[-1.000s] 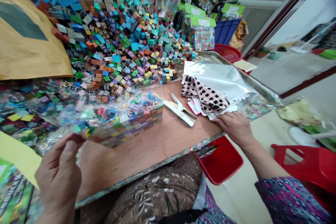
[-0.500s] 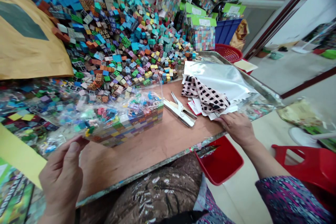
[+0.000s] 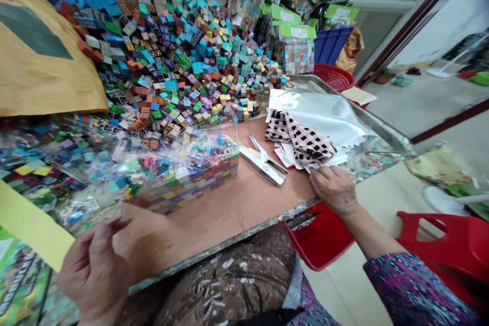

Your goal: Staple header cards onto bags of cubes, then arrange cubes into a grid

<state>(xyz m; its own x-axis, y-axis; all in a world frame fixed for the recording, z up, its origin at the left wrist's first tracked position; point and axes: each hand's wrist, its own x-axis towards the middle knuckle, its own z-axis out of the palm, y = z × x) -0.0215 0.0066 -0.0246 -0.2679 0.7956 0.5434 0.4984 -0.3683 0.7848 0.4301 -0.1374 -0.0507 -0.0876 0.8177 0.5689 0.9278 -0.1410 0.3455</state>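
Note:
My left hand (image 3: pixel 95 265) hovers over the board's near left corner. Its fingers are loosely curled, thumb and forefinger apart, with nothing visible between them. My right hand (image 3: pixel 333 189) is at the front right edge, fingers curled down beside white paper cards (image 3: pixel 292 155); whatever is under its fingertips is hidden. Behind it, a pink-and-black checked cloth (image 3: pixel 303 137) rests on silvery plastic bags (image 3: pixel 317 104). A metal plier stapler (image 3: pixel 263 163) lies on the brown board (image 3: pixel 229 204). Left of it is a clear bag of patterned blocks (image 3: pixel 194 183), small colourful toy pieces on top.
Small printed cubes (image 3: pixel 183 61) are heaped against the wall. A padded envelope (image 3: pixel 49 61) lies at left, above a yellow card strip (image 3: pixel 34 224). A red bin (image 3: pixel 324 239) stands below the table edge, and a red stool (image 3: pixel 443 234) at right.
My right hand has slid left along the table edge, its fingers more curled. My left hand has dropped slightly towards me, thumb and forefinger parting.

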